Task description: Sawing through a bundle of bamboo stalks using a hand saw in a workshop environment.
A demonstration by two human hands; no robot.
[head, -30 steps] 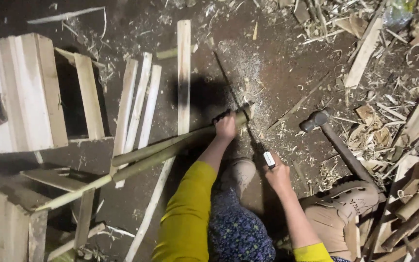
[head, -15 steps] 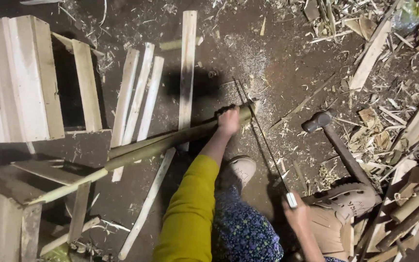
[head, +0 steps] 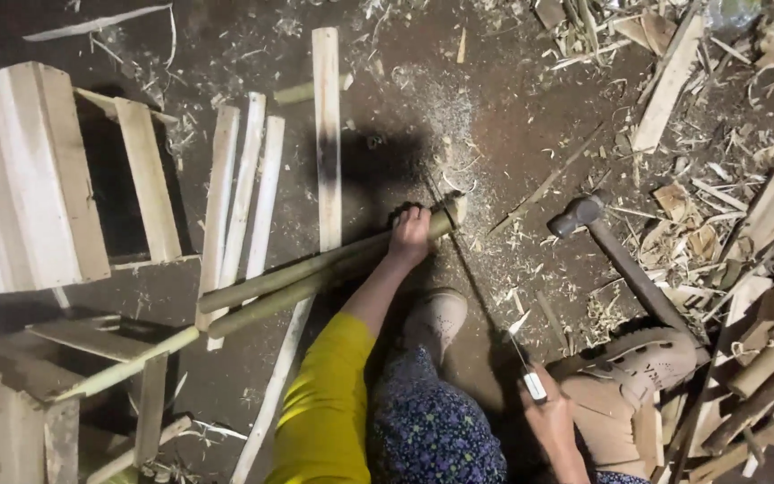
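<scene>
We clamp our left hand point(head: 410, 235) round the green bamboo pole point(head: 315, 273) nr its cut end; right hand point(head: 548, 414) fists the thin saw point(head: 485, 296), blade across that end, beside pale sawdust point(head: 454, 116).

Labels: one small white rectangular label point(head: 536, 386) on the saw handle, at 5 o'clock in the head view, just above the right hand point(head: 550, 418). Packages, signs, screens: none visible.
</scene>
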